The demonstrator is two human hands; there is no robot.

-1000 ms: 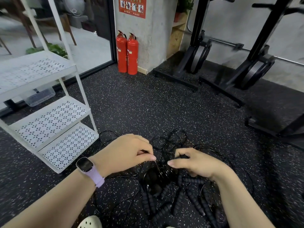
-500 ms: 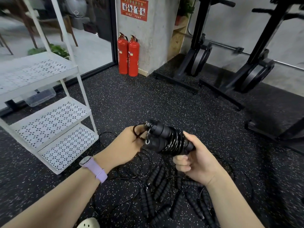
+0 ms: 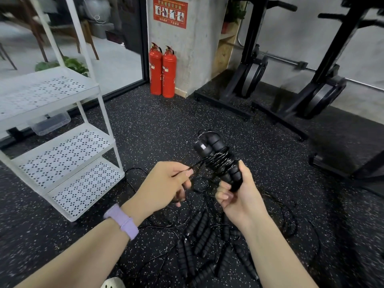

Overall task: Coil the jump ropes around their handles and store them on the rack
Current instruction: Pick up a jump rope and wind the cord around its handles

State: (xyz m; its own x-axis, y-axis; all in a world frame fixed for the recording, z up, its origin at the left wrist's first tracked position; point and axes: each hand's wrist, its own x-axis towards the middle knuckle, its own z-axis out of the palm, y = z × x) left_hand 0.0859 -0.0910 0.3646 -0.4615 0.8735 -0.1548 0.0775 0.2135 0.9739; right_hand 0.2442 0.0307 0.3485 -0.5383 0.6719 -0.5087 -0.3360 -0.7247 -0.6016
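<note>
My right hand [image 3: 239,196] grips the lower end of a black jump rope bundle [image 3: 218,156], two ribbed handles side by side with thin cord wound round their middle, tilted up to the left. My left hand [image 3: 164,183] pinches the loose end of that cord [image 3: 194,166] just left of the bundle. Below my hands, several more black handles and tangled cords [image 3: 199,242] lie in a heap on the floor. The white three-shelf rack [image 3: 62,150] stands at the left, its perforated shelves bare.
Two red fire extinguishers [image 3: 163,71] stand by a concrete pillar at the back. Black weight racks with plates [image 3: 291,86] fill the right. The floor is dark speckled rubber. A pale shoe tip [image 3: 113,283] shows at the bottom edge.
I have lifted one wound jump rope out of the floor heap. The bundle has turned more upright, and my left hand has shifted from its top end to the loose cord.
</note>
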